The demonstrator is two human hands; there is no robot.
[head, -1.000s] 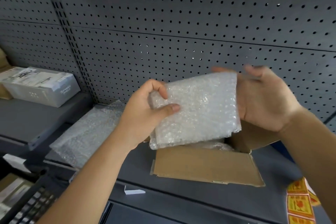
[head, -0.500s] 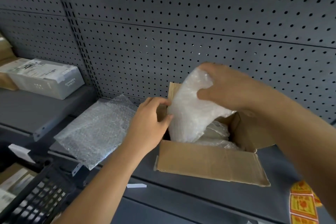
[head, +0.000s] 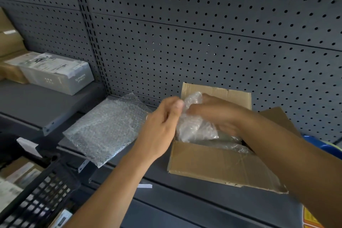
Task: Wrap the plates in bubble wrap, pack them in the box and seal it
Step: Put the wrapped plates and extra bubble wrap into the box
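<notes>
Wrapped plate (head: 194, 127) in box (head: 220, 164) | left hand (head: 162, 126), right hand (head: 218, 114): fingers grip it | grey carton (head: 55, 72) print unreadable (blurred)

Head view, close above box (head: 218, 164)

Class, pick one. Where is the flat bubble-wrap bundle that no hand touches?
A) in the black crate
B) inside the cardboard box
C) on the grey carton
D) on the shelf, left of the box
D: the flat bubble-wrap bundle lies on the shelf, to the left of the open cardboard box.
</notes>
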